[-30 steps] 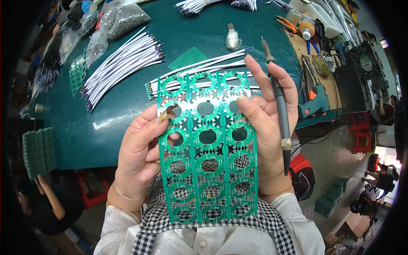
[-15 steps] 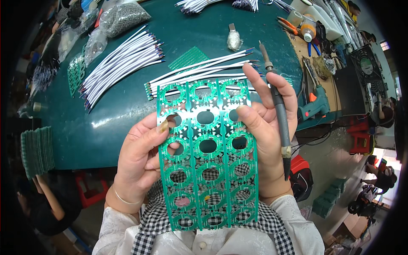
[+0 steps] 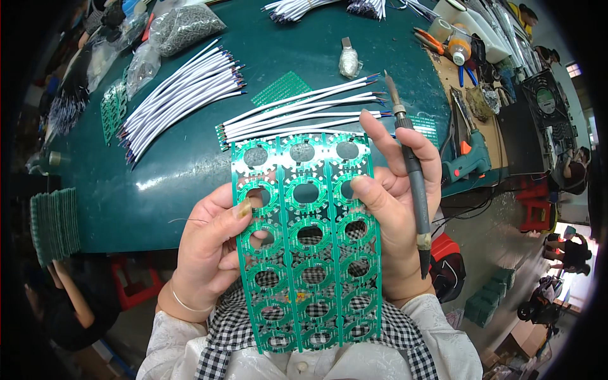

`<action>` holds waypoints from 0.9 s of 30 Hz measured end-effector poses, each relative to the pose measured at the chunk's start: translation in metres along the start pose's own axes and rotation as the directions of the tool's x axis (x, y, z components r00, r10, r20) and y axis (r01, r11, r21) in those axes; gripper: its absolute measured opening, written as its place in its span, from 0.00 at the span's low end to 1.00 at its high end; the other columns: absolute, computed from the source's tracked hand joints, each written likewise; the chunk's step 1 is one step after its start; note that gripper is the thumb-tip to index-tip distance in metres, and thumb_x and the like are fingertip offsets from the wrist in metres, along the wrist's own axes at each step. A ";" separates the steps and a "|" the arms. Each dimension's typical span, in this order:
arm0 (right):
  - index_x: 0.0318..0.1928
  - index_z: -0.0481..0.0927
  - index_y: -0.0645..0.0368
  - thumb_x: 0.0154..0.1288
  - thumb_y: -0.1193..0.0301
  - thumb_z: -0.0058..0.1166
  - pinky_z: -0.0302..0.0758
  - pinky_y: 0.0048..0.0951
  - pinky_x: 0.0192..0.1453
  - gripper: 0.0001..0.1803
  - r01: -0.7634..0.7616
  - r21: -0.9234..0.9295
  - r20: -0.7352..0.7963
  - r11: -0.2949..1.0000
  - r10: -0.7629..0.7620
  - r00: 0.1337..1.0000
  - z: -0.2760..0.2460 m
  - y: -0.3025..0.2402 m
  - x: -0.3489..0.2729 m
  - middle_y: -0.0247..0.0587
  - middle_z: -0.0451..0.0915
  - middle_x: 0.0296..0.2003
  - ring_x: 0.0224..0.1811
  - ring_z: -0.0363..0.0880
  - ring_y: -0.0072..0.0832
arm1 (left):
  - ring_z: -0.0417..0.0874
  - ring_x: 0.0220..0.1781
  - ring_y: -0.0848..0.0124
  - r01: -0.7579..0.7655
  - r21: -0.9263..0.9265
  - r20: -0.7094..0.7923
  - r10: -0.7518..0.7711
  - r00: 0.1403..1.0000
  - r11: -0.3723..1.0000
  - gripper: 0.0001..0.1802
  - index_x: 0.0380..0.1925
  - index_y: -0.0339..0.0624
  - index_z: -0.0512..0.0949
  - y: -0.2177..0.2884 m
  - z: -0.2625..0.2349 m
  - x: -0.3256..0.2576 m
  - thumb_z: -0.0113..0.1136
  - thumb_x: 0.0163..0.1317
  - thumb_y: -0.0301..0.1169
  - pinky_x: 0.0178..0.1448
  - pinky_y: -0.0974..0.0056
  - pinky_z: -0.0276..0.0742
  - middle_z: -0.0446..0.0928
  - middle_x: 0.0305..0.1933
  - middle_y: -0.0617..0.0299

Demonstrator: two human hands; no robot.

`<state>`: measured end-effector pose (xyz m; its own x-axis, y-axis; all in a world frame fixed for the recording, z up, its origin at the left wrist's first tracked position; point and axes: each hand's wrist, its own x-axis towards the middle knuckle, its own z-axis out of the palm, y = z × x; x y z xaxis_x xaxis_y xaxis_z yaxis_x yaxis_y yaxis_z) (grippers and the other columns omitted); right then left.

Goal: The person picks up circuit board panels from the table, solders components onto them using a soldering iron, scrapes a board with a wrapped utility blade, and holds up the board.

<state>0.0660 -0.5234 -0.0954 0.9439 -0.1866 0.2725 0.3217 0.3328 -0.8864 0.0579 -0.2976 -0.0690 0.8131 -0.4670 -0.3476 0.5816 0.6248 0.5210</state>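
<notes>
Between my hands I hold a green circuit board panel (image 3: 308,218) with rows of ring-shaped boards around round holes. My left hand (image 3: 218,231) pinches its left edge, thumb on top and fingers beneath, partly seen through the holes. My right hand (image 3: 396,202) grips the right edge with its thumb on the face. A soldering iron (image 3: 414,171) also rests in my right hand, lying behind the raised fingers, its tip pointing away toward the table. Just beyond the panel lie several loose white cables (image 3: 297,113) with bare coloured wire ends.
A large bundle of white cables (image 3: 180,95) lies at the left on the green table (image 3: 152,209). Behind are a bag of small metal parts (image 3: 187,28) and a wrapped tool (image 3: 348,60). A glue gun (image 3: 467,155) lies right. Stacked panels (image 3: 56,225) stand far left, near another person's arm (image 3: 73,294).
The panel and both hands have come slightly nearer to me, and the panel's tilt has changed. The soldering iron has shifted slightly nearer with my right hand. My grip is the same.
</notes>
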 end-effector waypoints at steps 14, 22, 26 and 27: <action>0.61 0.63 0.62 0.54 0.88 0.65 0.72 0.11 0.30 0.35 0.034 0.004 0.047 0.999 -0.034 0.998 -0.002 0.000 -0.012 0.68 0.70 0.62 0.28 0.76 0.09 | 0.78 0.33 0.79 -0.088 0.111 0.017 0.086 0.996 0.990 0.18 0.55 0.29 0.74 -0.008 0.000 -0.007 0.55 0.66 0.25 0.36 0.73 0.77 0.77 0.35 0.65; 0.60 0.64 0.62 0.61 0.85 0.59 0.73 0.13 0.32 0.28 0.025 -0.035 0.017 0.999 -0.024 1.000 -0.002 -0.001 -0.018 0.67 0.72 0.60 0.28 0.75 0.08 | 0.79 0.33 0.79 -0.047 0.110 -0.044 0.053 0.998 0.993 0.17 0.54 0.29 0.74 -0.012 0.001 -0.007 0.55 0.66 0.24 0.33 0.75 0.76 0.78 0.36 0.64; 0.59 0.65 0.61 0.67 0.82 0.55 0.73 0.12 0.34 0.23 -0.026 0.012 -0.021 1.000 0.026 0.999 -0.001 -0.001 -0.020 0.65 0.74 0.59 0.31 0.76 0.09 | 0.79 0.32 0.80 -0.018 0.093 -0.048 0.022 0.999 0.996 0.18 0.54 0.29 0.74 -0.011 -0.005 -0.007 0.55 0.66 0.24 0.28 0.78 0.73 0.78 0.37 0.63; 0.59 0.65 0.60 0.67 0.81 0.54 0.72 0.11 0.35 0.22 -0.040 0.012 -0.023 0.999 0.040 0.999 0.000 -0.001 -0.020 0.65 0.74 0.59 0.32 0.77 0.09 | 0.79 0.31 0.80 -0.021 0.087 -0.052 0.026 0.998 0.996 0.17 0.54 0.28 0.74 -0.012 -0.006 -0.007 0.55 0.66 0.24 0.26 0.79 0.71 0.78 0.36 0.63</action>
<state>0.0471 -0.5198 -0.0998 0.9542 -0.1943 0.2276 0.2843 0.3508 -0.8923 0.0457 -0.2979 -0.0770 0.8282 -0.4176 -0.3737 0.5595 0.5777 0.5943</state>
